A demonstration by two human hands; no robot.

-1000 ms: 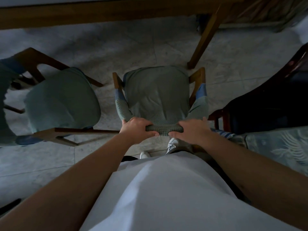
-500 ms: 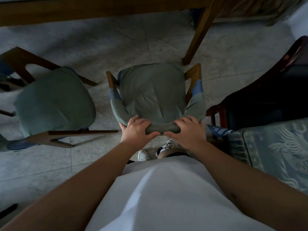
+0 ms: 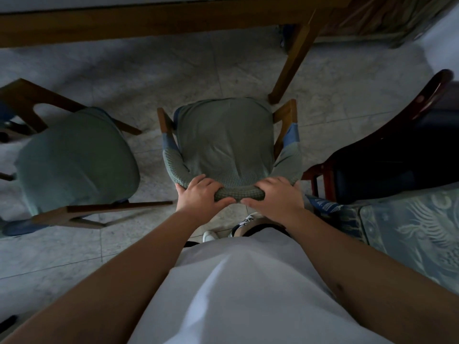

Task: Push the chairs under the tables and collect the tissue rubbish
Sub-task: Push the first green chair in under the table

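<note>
Both hands wrapped over top rail of the middle chair [image 3: 224, 145]: left hand [image 3: 198, 194] and right hand [image 3: 277, 197] clamped around the green knitted cover, thumbs underneath. Compared with a second ago, seat front sits closer to the table leg [image 3: 293, 63] and table edge [image 3: 149, 23], so push underway but chair not tucked in yet, seat fully exposed. Second chair [image 3: 74, 157] off to the left, also out from the table, angled. No tissue rubbish visible on floor [image 3: 173, 70]
</note>
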